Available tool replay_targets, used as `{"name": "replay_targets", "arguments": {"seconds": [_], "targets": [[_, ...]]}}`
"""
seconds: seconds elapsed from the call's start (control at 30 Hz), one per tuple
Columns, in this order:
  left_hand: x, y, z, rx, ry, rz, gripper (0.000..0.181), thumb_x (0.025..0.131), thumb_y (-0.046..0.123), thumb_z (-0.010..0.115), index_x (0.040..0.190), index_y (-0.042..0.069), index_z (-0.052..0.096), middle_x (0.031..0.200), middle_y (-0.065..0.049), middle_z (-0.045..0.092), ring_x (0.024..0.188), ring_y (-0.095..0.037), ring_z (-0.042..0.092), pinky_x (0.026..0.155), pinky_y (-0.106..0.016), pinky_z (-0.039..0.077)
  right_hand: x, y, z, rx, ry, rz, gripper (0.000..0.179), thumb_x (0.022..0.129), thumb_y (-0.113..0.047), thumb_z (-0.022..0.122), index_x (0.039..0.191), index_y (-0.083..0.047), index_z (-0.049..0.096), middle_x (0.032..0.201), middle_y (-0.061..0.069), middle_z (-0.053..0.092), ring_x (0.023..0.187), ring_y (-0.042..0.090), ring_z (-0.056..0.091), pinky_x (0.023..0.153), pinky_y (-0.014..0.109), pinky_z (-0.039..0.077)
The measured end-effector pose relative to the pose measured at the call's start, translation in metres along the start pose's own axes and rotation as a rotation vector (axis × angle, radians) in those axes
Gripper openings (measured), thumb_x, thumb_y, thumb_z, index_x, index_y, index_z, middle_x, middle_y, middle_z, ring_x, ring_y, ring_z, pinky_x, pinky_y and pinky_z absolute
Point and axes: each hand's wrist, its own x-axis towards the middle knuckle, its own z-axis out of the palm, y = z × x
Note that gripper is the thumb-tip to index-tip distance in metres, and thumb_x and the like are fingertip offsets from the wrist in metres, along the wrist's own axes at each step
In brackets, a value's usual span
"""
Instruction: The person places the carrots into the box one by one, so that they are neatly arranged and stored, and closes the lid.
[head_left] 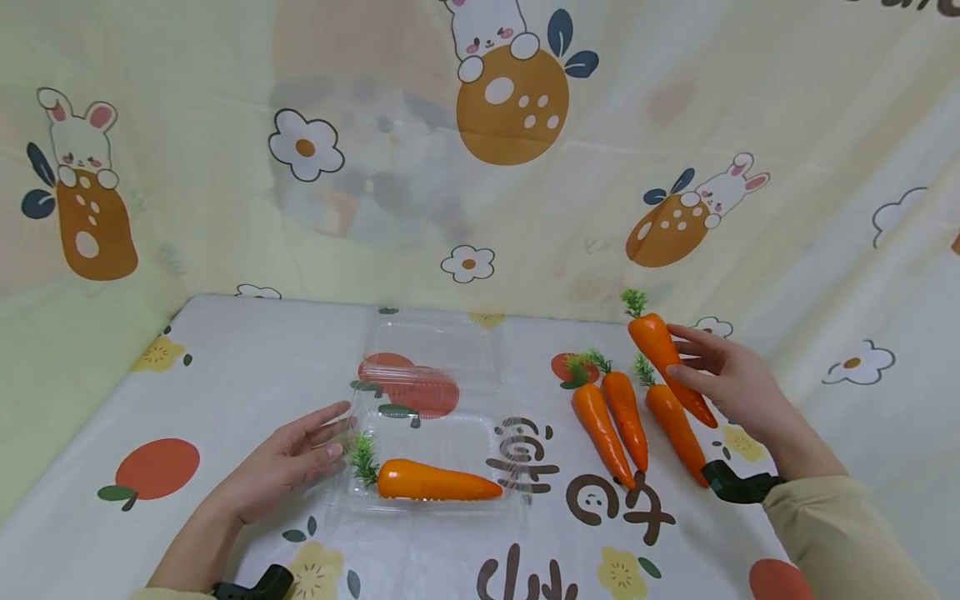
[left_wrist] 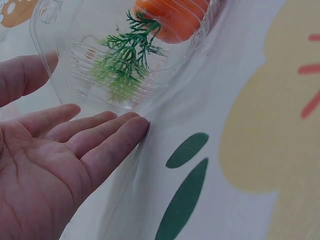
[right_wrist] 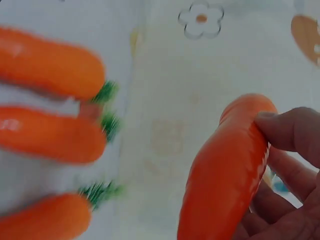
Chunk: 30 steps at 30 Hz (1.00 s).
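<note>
My right hand [head_left: 738, 387] holds an orange toy carrot [head_left: 655, 340] between thumb and fingers, lifted above the right side of the table. Its green top points away from me in the head view. A clear plastic clamshell box [head_left: 442, 433] lies with its lid folded back, and one carrot [head_left: 435, 481] rests sideways along the near side of its tray. At the box's left edge, my left hand [head_left: 281, 462] has its fingers extended. In the left wrist view, the fingers [left_wrist: 107, 150] touch the box's side, with the thumb near the rim.
Three more toy carrots lie on the table right of the box: a left one [head_left: 600, 429], a middle one [head_left: 625, 417] and a right one [head_left: 677, 429]. A patterned cloth [head_left: 225, 375] covers the table. Behind it hangs a printed curtain [head_left: 375, 275].
</note>
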Motion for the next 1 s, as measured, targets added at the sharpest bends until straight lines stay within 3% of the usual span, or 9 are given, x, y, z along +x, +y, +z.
{"name": "replay_targets", "arguments": {"seconds": [0.3, 0.5, 0.63, 1.0], "targets": [[0.001, 0.0, 0.0, 0.026, 0.018, -0.02, 0.072, 0.104, 0.024, 0.059, 0.163, 0.004, 0.022, 0.164, -0.025, 0.031, 0.149, -0.045, 0.038, 0.108, -0.043, 0.052, 0.024, -0.053, 0.023, 0.055, -0.116, -0.141, 0.058, 0.101, -0.018, 0.066, 0.154, -0.011, 0.046, 0.14, 0.02, 0.062, 0.122, 0.038, 0.062, 0.085, 0.017, 0.057], [0.002, -0.001, -0.001, 0.008, 0.016, -0.011, 0.072, 0.104, 0.022, 0.058, 0.163, 0.003, 0.021, 0.165, -0.026, 0.03, 0.149, -0.045, 0.038, 0.108, -0.042, 0.052, 0.041, -0.078, 0.047, 0.1, -0.228, -0.171, 0.057, 0.099, -0.014, 0.067, 0.152, -0.016, 0.049, 0.141, 0.016, 0.061, 0.12, 0.033, 0.064, 0.09, 0.034, 0.061], [0.003, -0.002, -0.001, 0.011, 0.02, -0.008, 0.072, 0.104, 0.023, 0.059, 0.163, 0.004, 0.022, 0.165, -0.025, 0.03, 0.149, -0.044, 0.038, 0.109, -0.041, 0.052, 0.051, -0.094, 0.064, 0.091, -0.288, -0.235, 0.055, 0.097, -0.009, 0.067, 0.15, -0.015, 0.053, 0.141, 0.016, 0.061, 0.12, 0.033, 0.064, 0.093, 0.041, 0.061], [0.003, -0.003, -0.001, -0.005, 0.015, 0.007, 0.071, 0.103, 0.02, 0.059, 0.162, 0.002, 0.023, 0.165, -0.025, 0.03, 0.15, -0.045, 0.036, 0.108, -0.037, 0.053, 0.059, -0.136, 0.107, 0.028, -0.466, -0.378, 0.054, 0.096, -0.005, 0.065, 0.148, -0.012, 0.054, 0.136, 0.009, 0.065, 0.114, 0.024, 0.066, 0.098, 0.038, 0.06]]}}
